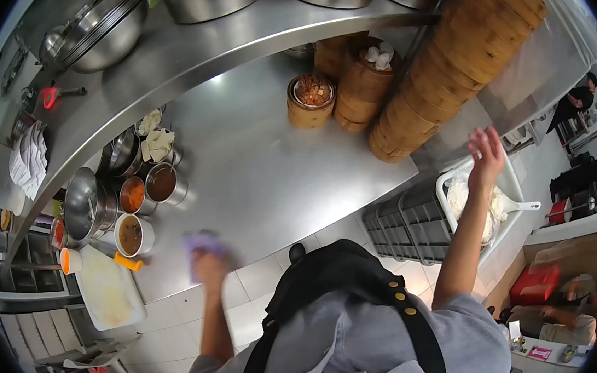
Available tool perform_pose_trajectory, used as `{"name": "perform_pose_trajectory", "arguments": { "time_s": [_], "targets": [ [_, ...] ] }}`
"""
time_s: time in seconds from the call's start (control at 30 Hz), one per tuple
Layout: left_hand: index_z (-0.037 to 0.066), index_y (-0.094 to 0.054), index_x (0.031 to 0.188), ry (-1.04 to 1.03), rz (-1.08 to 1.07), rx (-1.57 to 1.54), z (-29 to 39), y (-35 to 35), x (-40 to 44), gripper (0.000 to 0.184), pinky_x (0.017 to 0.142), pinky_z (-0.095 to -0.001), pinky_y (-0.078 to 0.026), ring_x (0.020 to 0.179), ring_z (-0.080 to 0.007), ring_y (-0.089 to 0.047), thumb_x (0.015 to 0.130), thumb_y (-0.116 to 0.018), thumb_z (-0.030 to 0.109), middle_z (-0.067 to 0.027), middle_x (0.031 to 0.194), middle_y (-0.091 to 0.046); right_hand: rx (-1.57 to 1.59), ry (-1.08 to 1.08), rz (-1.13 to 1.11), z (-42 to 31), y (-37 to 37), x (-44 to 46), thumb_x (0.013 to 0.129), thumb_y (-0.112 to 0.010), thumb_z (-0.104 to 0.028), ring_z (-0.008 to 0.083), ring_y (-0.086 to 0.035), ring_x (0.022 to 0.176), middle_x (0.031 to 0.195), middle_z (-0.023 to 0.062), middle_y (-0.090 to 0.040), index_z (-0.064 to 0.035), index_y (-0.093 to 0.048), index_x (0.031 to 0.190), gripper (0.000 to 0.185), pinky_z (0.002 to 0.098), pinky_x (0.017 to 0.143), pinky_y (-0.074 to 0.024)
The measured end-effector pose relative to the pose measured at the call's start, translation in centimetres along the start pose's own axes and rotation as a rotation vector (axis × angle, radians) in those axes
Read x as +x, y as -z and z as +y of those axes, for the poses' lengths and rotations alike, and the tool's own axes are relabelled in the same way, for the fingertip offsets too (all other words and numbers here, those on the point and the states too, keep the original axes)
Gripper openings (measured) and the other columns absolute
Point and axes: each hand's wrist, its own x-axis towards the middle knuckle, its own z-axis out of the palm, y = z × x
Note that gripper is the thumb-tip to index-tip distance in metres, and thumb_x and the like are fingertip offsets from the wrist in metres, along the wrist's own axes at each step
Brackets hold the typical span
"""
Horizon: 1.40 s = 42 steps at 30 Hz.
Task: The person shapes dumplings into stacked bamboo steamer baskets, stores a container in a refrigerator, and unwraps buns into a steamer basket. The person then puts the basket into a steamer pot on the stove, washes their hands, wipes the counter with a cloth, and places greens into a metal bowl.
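Note:
My left hand is closed on a purple cloth, pressed to the steel counter near its front edge. Hand and cloth are a little blurred. Off to the other side, my right hand is raised with fingers stretched out and nothing in it. Below that arm stands a white tub of white, crumbly food, with a white-handled scoop or paddle in it. Closest to my left hand are a pot of brown sauce and an orange-handled tool.
Bamboo steamers are stacked at the back right, beside a small steamer of chopped filling. Sauce pots and bowls crowd the left, near a cutting board. A steel shelf overhangs the back. Grey crates stand right; other people are beyond.

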Motion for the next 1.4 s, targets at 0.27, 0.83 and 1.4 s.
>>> {"name": "perform_pose_trajectory", "arguments": {
  "time_s": [0.27, 0.83, 1.4],
  "targets": [
    [0.002, -0.053, 0.115, -0.210, -0.442, -0.415, 32.9, 0.4, 21.7, 0.045, 0.084, -0.0410, -0.049, 0.103, -0.0323, -0.058, 0.074, -0.064, 0.017, -0.0177, 0.121, -0.048, -0.081, -0.365, -0.092, 8.2, 0.1, -10.4, 0.085, -0.062, -0.006, 0.0124, -0.063, 0.076, 0.097, 0.0083, -0.065, 0.0001, -0.059, 0.110, 0.026, 0.0214, 0.061, -0.0483],
    [0.010, -0.026, 0.144, 0.271, -0.545, -1.948, 26.9, -3.1, 47.2, 0.078, 0.109, -0.0486, -0.018, 0.136, -0.0249, -0.025, 0.088, -0.040, 0.063, -0.0080, 0.148, -0.027, -1.121, 0.376, -0.979, 22.0, -19.4, -14.5, 0.076, -0.062, -0.025, 0.0395, -0.037, 0.120, 0.128, 0.0123, -0.047, -0.0092, -0.064, 0.105, 0.033, 0.0602, 0.084, -0.0393],
    [0.002, -0.048, 0.126, 0.289, -0.840, -1.985, 26.7, -2.0, 43.7, 0.069, 0.096, -0.0308, -0.037, 0.107, -0.0207, -0.055, 0.088, -0.044, 0.060, -0.0084, 0.111, -0.062, -1.290, 0.423, -1.107, 21.0, -13.5, -10.0, 0.076, -0.054, -0.014, 0.0287, -0.046, 0.117, 0.118, 0.0130, -0.056, -0.0103, -0.061, 0.105, 0.030, 0.0446, 0.093, -0.0393]
  ]
}}
